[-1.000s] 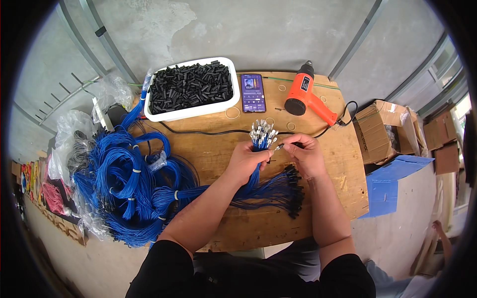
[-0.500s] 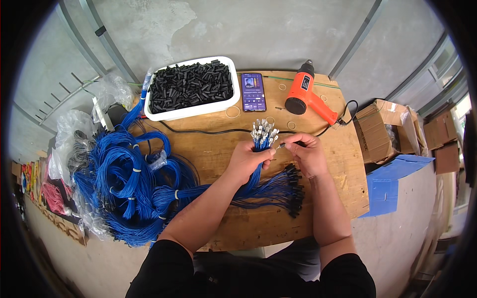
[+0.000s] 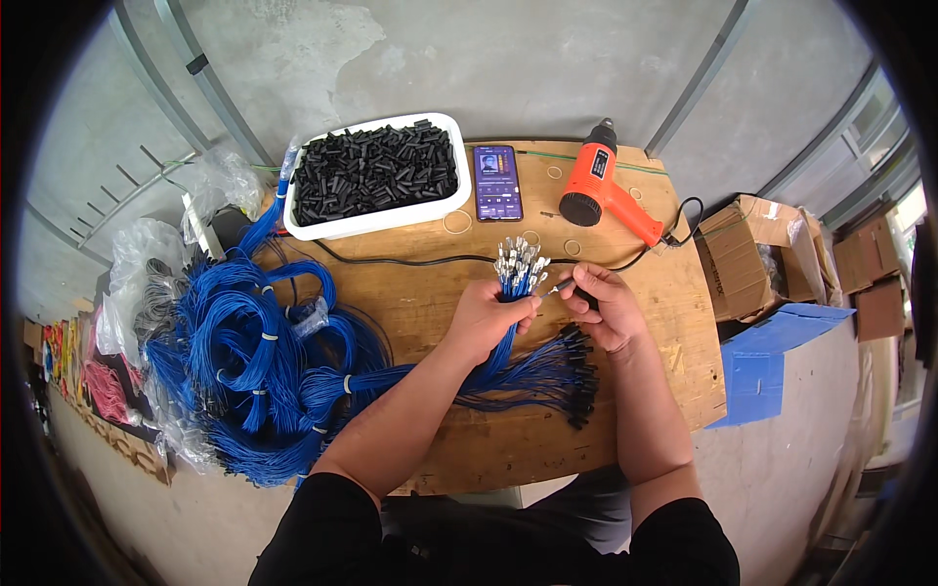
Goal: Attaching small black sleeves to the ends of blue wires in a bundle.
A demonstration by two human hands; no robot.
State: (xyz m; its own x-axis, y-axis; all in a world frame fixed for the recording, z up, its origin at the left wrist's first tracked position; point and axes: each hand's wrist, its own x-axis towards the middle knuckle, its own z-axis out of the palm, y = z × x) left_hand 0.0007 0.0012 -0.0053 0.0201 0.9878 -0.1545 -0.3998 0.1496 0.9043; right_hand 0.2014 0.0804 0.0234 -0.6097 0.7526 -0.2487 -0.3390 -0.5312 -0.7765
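A bundle of blue wires with bare silver metal terminals (image 3: 521, 264) stands up out of my left hand (image 3: 489, 320), which is closed around it. Just to the right, my right hand (image 3: 604, 305) pinches a short black tube (image 3: 587, 297). A thin terminal end (image 3: 559, 286) shows between the two hands, pointing at the tube; its far part is hidden by fingers. Below the hands, blue wire ends capped with black tubes (image 3: 578, 381) fan out on the wooden table (image 3: 547, 459).
A white tub (image 3: 467, 186) full of black tubes stands at the back, beside a phone (image 3: 499, 184) and an orange heat gun (image 3: 598, 181). Coiled blue wires (image 3: 249, 352) fill the table's left. Rubber bands (image 3: 457, 223) and a black cord (image 3: 410, 261) lie behind my hands. Cardboard boxes (image 3: 752, 254) sit at right.
My right hand has turned slightly and dropped a little, and the black tube in its fingers now shows more. The left hand with its wire bundle has barely moved.
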